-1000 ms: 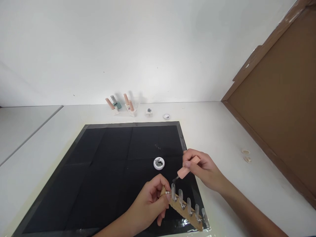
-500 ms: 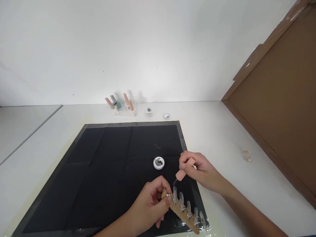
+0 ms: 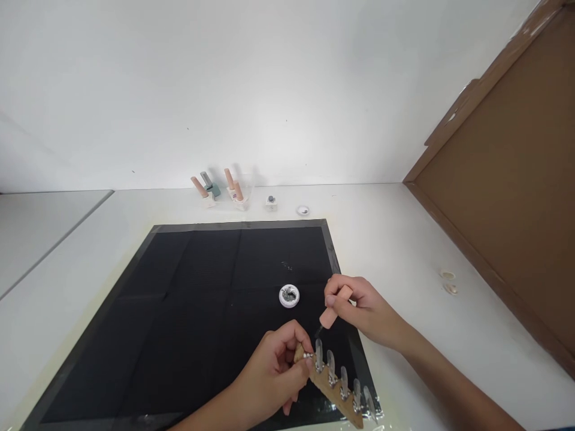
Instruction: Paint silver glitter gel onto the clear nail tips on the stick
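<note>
My left hand point(image 3: 274, 374) pinches the near-left end of a tan stand point(image 3: 335, 392) that slants over the mat's front right corner. Several clear false nail tips point(image 3: 331, 366) stand up along it on small silvery holders. In my right hand point(image 3: 359, 308) is a nail polish brush point(image 3: 333, 312) with a peach-coloured cap handle, gripped by thumb and fingers. Its dark bristles point down-left, right by the top of the leftmost tip point(image 3: 318, 353); whether they touch it I cannot tell. Just beyond my hands lies a round white dish point(image 3: 288, 296) with silvery, shiny contents.
A black mat point(image 3: 193, 311) covers much of the white table. At the back stand several polish bottles point(image 3: 207, 194), an uncapped bottle point(image 3: 271, 203) and a small white lid point(image 3: 303, 210). Two small pale round pieces point(image 3: 449, 288) lie right, near a cardboard panel point(image 3: 503, 197).
The brush handle in my right hand has shifted very slightly left. My left hand and the stand hold nearly the same place.
</note>
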